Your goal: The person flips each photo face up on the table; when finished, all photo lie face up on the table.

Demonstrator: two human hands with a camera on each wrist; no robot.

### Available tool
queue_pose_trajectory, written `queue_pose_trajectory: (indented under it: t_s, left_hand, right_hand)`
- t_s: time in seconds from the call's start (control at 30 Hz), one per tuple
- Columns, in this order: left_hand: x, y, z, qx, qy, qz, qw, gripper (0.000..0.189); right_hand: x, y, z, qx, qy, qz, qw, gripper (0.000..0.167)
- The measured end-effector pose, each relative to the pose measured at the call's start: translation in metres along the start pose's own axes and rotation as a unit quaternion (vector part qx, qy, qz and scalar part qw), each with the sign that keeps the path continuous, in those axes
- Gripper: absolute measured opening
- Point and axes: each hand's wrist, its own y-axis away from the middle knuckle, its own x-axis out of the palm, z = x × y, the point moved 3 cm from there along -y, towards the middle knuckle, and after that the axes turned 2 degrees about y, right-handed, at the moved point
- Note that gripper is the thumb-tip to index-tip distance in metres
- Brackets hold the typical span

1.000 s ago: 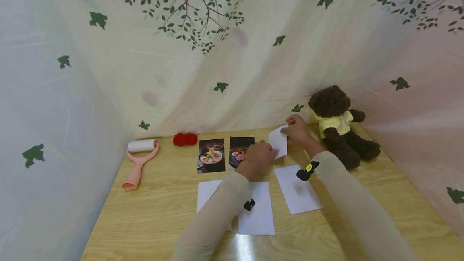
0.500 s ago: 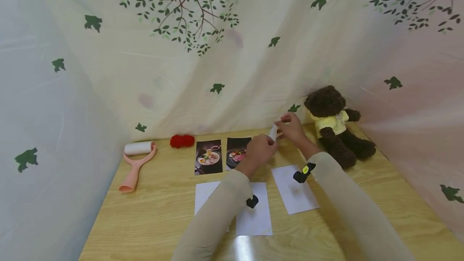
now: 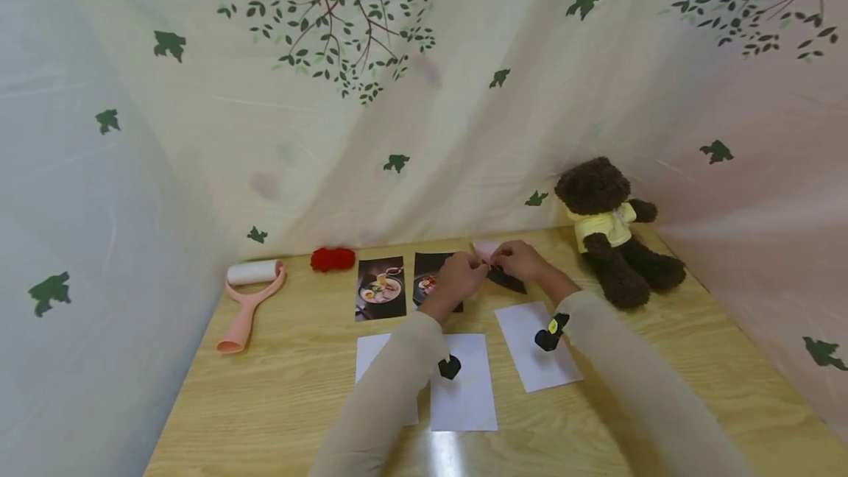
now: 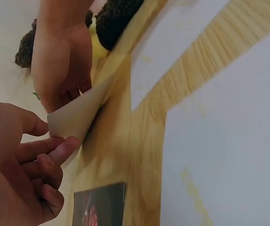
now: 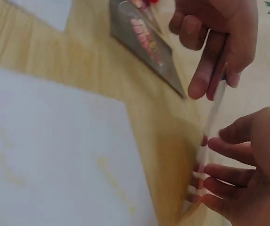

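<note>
In the head view, a photo card point(image 3: 506, 282) is held up near the back of the table, its dark printed side partly showing. My left hand point(image 3: 458, 276) pinches one edge of this card between thumb and finger. The left wrist view shows the card's pale back point(image 4: 76, 115) tilted above the wood. Spread fingers of my right hand point(image 5: 257, 174) touch the card's face from the other side, and their reflections show in its gloss. Two food photo cards, a noodle bowl point(image 3: 380, 287) and a meat dish point(image 3: 427, 287), lie to the left; my left hand partly covers the second.
Three white sheets point(image 3: 464, 389) lie in front, the left one partly under my sleeve. A peach-handled lint roller point(image 3: 252, 300) and a red fluffy item point(image 3: 333, 259) are at the left. A brown teddy bear point(image 3: 609, 230) sits at the right by the curtain point(image 3: 298, 168).
The card has turned from its white back, through edge-on, to show some of its dark printed side. Both hands have moved slightly left, and the right hand's fingers have loosened on the card.
</note>
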Motion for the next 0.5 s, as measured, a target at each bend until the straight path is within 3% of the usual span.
queue_pose_trajectory:
  t_s: [0.1, 0.2, 0.33, 0.5]
  left_hand:
    - [-0.007, 0.005, 0.006, -0.003, -0.030, 0.004, 0.9995, 0.028]
    - [-0.020, 0.013, 0.010, 0.001, -0.058, 0.009, 0.9983, 0.029]
    - [-0.044, 0.029, 0.015, 0.015, -0.078, 0.029, 0.9964, 0.031]
    - [-0.081, 0.065, 0.025, 0.029, -0.082, 0.045, 0.9953, 0.030]
  right_hand:
    - [0.003, 0.000, 0.002, -0.042, 0.109, 0.010, 0.9931, 0.019]
    - [0.003, 0.002, 0.002, -0.046, 0.158, 0.014, 0.9863, 0.019]
    - [0.002, 0.008, 0.003, -0.025, 0.162, -0.003, 0.9864, 0.020]
    - [0.008, 0.024, 0.021, -0.020, 0.117, -0.057, 0.9914, 0.022]
